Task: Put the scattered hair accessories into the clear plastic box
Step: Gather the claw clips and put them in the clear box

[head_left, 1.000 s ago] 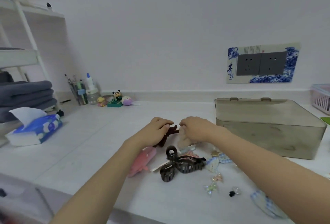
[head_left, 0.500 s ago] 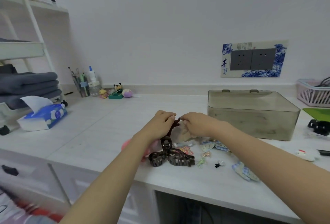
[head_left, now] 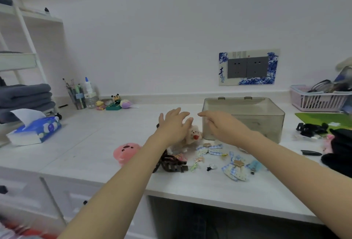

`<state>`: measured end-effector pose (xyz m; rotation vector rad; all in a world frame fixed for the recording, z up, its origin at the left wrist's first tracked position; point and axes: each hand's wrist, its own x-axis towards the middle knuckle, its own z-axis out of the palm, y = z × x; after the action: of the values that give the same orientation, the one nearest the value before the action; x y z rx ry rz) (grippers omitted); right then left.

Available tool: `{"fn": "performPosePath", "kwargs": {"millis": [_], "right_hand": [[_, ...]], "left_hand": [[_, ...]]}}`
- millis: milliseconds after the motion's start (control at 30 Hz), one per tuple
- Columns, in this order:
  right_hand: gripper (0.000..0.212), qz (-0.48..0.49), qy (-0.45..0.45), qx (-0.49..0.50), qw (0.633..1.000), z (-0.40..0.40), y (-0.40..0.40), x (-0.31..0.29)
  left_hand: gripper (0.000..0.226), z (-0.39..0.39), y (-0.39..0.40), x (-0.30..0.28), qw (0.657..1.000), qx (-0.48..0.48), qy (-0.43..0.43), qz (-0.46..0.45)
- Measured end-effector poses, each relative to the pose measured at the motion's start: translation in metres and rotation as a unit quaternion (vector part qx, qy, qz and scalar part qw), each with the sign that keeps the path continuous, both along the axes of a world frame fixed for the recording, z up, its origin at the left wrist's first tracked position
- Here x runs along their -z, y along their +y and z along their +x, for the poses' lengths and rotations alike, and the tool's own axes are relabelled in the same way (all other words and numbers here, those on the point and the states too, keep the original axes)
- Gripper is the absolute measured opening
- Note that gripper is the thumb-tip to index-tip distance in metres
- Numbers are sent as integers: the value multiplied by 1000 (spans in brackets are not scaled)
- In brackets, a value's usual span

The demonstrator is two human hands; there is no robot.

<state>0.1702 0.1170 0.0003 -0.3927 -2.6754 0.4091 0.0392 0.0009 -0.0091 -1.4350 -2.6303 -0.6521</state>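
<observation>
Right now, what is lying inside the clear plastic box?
Through the clear plastic box walls nothing shows inside; its lid looks closed. The right hand covers its near left corner, so that part stays unseen.

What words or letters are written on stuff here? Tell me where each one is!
"青": the large blue brush character on the left side of the blue-and-white socket surround on the wall.
Smaller characters beside it and the rows along the surround's top edge: too small and blurred to read.
Tissue pack: a pattern shows, no readable words.
Glue bottle label: too blurred to read.
</observation>
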Motion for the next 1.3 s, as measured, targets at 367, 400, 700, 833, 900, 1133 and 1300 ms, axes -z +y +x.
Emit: {"fn": "performPosePath", "kwargs": {"millis": [367, 400, 700, 833, 900, 1133, 1300], "right_hand": [[35, 98, 84, 212, 969, 148, 91, -6], [34, 110, 85, 233, 963, 163, 101, -6], [37, 60, -5, 413, 909, 265, 175, 14], [52, -114, -12, 420, 900, 278, 184, 29], [53, -177, 25, 399, 899, 274, 180, 34], [51, -239, 84, 365, 896, 253, 159, 37], [54, -265, 105, 364, 887, 241, 143, 34]], "left_hand": [[36, 118, 130, -32, 973, 199, 39, 111], [36, 130, 144, -32, 970, 217, 37, 106], [42, 221, 275, -19, 941, 332, -21, -58], [70, 229, 312, -6, 929, 317, -42, -188], [71, 226, 317, -2, 920, 317, -87, -215], [86, 211, 300, 1, 912, 285, -169, -241], [85, 205, 281, -2, 896, 298, -190, -269]]}}
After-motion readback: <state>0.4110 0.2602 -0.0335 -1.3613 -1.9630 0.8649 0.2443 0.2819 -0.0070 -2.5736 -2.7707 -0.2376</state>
